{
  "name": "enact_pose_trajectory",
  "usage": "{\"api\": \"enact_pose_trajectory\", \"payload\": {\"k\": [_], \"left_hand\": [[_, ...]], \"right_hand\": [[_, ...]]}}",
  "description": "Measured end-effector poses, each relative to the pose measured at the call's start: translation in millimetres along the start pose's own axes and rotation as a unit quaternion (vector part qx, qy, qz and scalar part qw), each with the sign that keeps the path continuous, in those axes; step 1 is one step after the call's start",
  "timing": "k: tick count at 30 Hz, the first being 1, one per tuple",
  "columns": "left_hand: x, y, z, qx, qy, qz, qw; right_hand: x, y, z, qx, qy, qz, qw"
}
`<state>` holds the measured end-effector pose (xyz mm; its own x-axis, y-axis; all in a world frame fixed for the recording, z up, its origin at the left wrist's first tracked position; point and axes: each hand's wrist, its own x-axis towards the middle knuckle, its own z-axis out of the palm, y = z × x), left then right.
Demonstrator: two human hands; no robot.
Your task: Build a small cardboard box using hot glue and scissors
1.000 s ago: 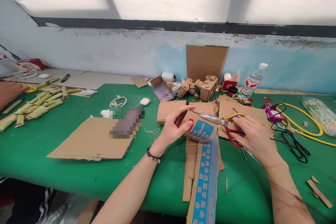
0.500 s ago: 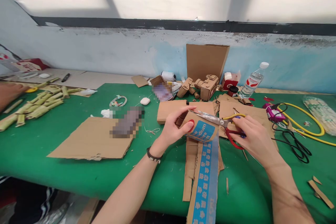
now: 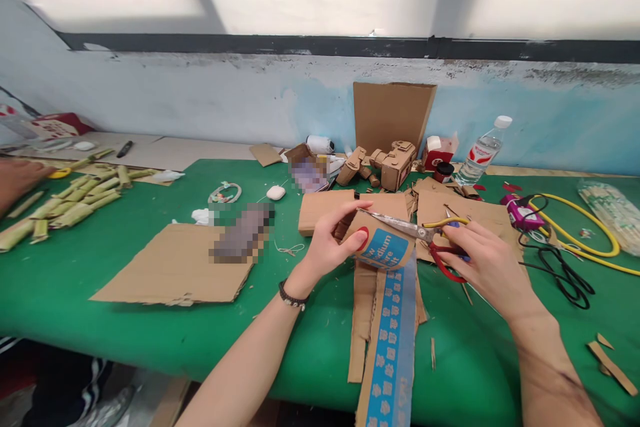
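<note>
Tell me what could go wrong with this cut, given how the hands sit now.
1. The scissors in the right hand point at the left hand, whose fingers pinch the cardboard strip right by the blade tip; a slip could nick them.
2. The strip is curled over, so the cut may wander.
3. Its long tail seems to overhang the green table edge and could drag the piece sideways.

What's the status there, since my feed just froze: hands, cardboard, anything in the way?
Left hand gripping curled cardboard strip. Right hand on scissors, blades across strip's top edge. Cardboard offcuts beneath, black cable right of right hand.
</note>
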<state>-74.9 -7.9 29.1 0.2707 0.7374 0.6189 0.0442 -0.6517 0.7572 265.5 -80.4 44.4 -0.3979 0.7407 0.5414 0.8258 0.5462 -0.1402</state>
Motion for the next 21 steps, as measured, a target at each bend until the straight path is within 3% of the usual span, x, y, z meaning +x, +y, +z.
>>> {"api": "enact_pose_trajectory", "payload": {"k": [9,21], "left_hand": [[0.2,-1.1,0.4,0.001,0.006,0.004,1.000],[-0.5,-4.1,1.1,-0.006,0.012,0.000,1.000]], "right_hand": [[-2.0,-1.3,-0.9,-0.043,0.014,-0.013,0.999],[-4.2,8.9,1.3,-0.014,0.017,0.034,0.999]]}}
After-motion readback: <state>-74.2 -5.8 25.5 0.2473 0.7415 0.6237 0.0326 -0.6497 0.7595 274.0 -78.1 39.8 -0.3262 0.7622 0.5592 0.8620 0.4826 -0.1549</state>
